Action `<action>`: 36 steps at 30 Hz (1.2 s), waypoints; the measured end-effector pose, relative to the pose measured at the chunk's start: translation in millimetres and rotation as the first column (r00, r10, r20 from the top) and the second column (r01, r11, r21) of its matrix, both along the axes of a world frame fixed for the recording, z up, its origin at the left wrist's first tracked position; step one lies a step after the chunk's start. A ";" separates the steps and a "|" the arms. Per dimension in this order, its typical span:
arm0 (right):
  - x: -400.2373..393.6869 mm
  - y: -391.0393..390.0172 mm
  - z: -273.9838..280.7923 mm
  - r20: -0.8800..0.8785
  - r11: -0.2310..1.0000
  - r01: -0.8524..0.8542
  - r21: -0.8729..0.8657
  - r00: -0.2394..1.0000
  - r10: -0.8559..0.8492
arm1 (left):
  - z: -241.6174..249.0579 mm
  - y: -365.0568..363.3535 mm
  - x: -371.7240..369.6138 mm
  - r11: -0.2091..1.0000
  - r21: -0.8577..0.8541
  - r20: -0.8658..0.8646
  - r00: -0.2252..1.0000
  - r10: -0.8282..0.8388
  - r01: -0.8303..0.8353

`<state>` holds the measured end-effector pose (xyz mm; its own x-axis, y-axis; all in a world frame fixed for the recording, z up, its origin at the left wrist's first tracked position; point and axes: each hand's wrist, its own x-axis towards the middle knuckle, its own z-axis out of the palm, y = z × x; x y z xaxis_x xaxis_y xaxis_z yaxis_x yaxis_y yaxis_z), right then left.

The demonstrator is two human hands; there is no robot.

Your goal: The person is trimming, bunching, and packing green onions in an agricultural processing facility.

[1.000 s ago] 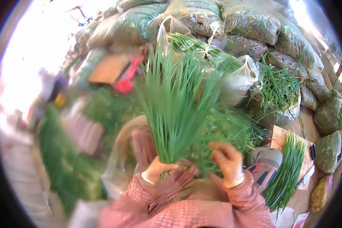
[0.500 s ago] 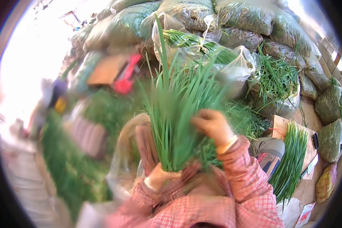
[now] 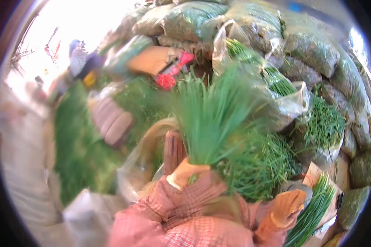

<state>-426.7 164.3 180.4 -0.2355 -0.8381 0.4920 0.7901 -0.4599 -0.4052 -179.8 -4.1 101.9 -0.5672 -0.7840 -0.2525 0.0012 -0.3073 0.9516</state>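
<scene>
While the left hand [image 3: 189, 172] is gripping a bunch of garlic chives [image 3: 213, 115] closely around the stem ends, the leaves are fanning upward in a blur and partly hiding a clear plastic bag [image 3: 297, 101] farther back. The right hand [image 3: 286, 207] is curling its fingers beside a second bunch [image 3: 317, 210], which is lying across a pale board [image 3: 311, 174]; I cannot tell whether those fingers are holding anything. Near the board's lower edge a pale slip [image 3: 326, 225] is lying, any print on it too small to read. Loose greens [image 3: 259, 164] are spreading between the hands, red plastic [image 3: 166, 81] is sitting against a cardboard box [image 3: 150, 59], and stuffed plastic sacks [image 3: 313, 47] are lying stacked behind.
</scene>
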 end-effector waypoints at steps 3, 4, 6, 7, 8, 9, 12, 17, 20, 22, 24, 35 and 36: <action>-11.5 -3.9 0.9 -0.307 0.922 0.123 0.368 0.952 -0.004 | 22.5 -13.9 15.7 0.930 -0.367 0.219 0.970 0.104 -0.017; -10.7 -12.2 -2.9 -0.473 0.771 0.274 0.575 0.880 0.039 | 15.8 -17.6 25.7 0.889 -0.459 0.255 0.956 0.145 -0.013; -6.4 -26.5 -19.7 -0.760 0.602 0.553 0.576 0.634 0.144 | 13.0 -18.4 41.8 0.826 -0.555 0.257 0.926 0.278 -0.095; -3.0 -32.3 -34.6 -0.879 0.645 0.628 0.436 0.451 0.154 | 15.2 -20.5 53.0 0.795 -0.603 0.333 0.885 0.326 -0.066; 4.2 -33.7 -39.1 -0.954 0.683 0.669 0.292 0.252 0.161 | 16.7 -21.6 67.6 0.767 -0.641 0.408 0.834 0.372 -0.028; 10.8 -32.5 -33.8 -0.946 0.762 0.576 0.295 0.288 0.149 | 17.3 -20.0 79.3 0.743 -0.669 0.482 0.772 0.414 0.019; 36.6 -35.4 1.9 -0.868 0.756 0.459 0.467 0.399 0.294 | 35.2 -8.0 94.7 0.764 -0.642 0.577 0.700 0.421 0.070; 46.7 -53.4 40.9 -0.889 0.824 0.524 0.214 0.454 -0.058 | 20.2 4.5 113.1 0.752 -0.651 0.623 0.638 0.452 0.103; 45.5 -96.0 64.4 -0.938 0.713 0.674 -0.192 0.088 -0.336 | 26.9 9.1 105.3 0.725 -0.679 0.615 0.628 0.477 0.114; 43.8 -130.8 62.7 -0.916 0.681 0.629 -0.374 -0.139 -0.376 | 36.6 10.0 96.7 0.681 -0.714 0.611 0.620 0.492 0.164; 49.3 -162.4 54.7 -0.856 0.692 0.509 -0.511 -0.379 -0.353 | 29.4 7.1 99.8 0.676 -0.711 0.632 0.600 0.491 0.196; 121.6 -122.4 -19.5 -0.660 0.884 -0.102 -0.455 -0.628 -0.412 | 16.3 14.2 97.8 0.721 -0.666 0.710 0.458 0.535 0.189; 125.2 -105.2 -25.9 -0.771 0.886 -0.121 -0.448 -0.449 -0.451 | 8.9 15.9 98.0 0.724 -0.655 0.729 0.432 0.531 0.216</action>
